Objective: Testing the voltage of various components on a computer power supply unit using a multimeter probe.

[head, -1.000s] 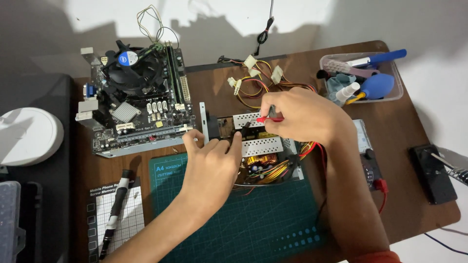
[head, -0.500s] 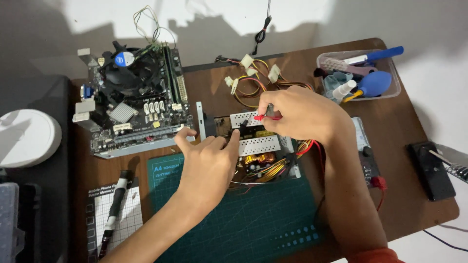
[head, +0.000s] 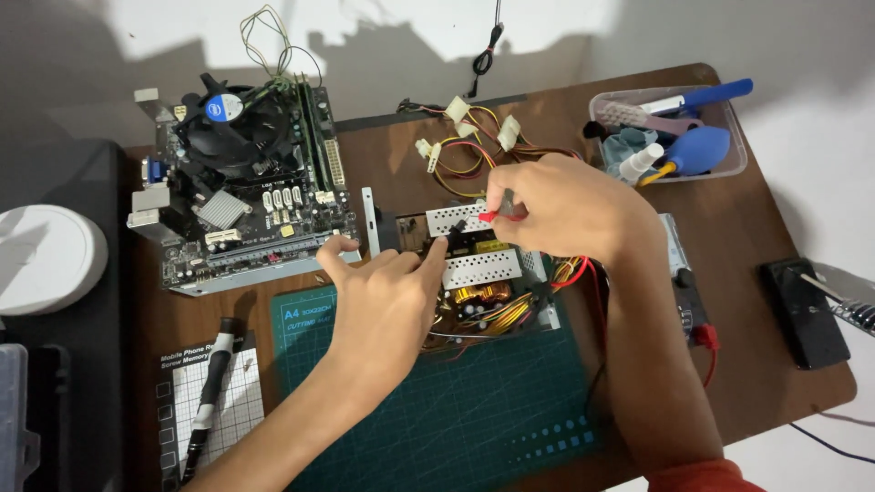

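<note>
Green cutting mat (head: 456,410) is lying under my forearms on the brown table (head: 775,383), and the opened power supply (head: 478,269) is sitting at its far edge, directly beneath both hands. My right hand (head: 570,210) is pinching a thin red-tipped probe (head: 497,217) between thumb and forefinger, its tip resting on the perforated metal plate. My left hand (head: 383,305) is pressing a black probe (head: 437,246) down with the forefinger; I cannot tell whether the other fingers are closing around it. Left of the unit, a computer board (head: 241,205) is lying flat, and a plastic tray (head: 729,164) of tools is standing at the far right.
</note>
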